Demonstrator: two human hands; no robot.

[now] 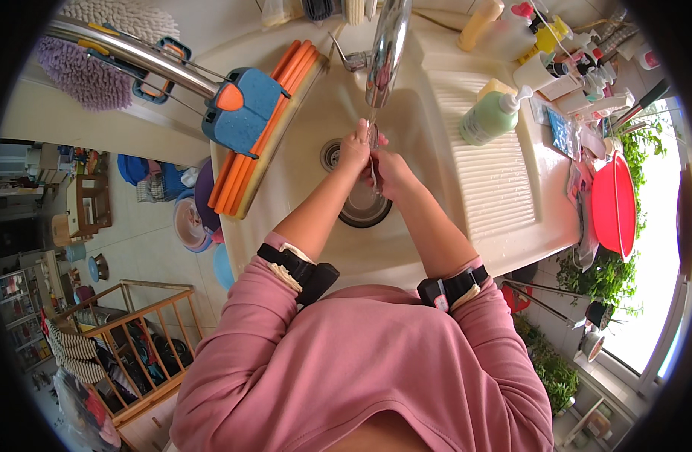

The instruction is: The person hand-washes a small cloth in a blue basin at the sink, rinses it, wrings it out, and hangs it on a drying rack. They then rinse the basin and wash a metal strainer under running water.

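Note:
Both hands meet over the pale sink (301, 192), in water running from the chrome faucet (388, 56). My left hand (354, 148) is just below the spout, thumb raised. Close against it on the right is my right hand (392, 174), its fingers curled inward. Something thin and shiny shows between them; I cannot tell whether it is only water or a small held thing. Beneath the hands lies a round metal drain (368, 213), partly covered by them. A second, smaller drain strainer (329, 153) shows left of my left hand.
A sponge mop with a blue head (244, 110) and orange rollers (233, 178) leans across the sink's left side. On the ribbed drainboard (493, 186) stands a green pump bottle (484, 120). Bottles crowd the back right corner, near a red basin (612, 203).

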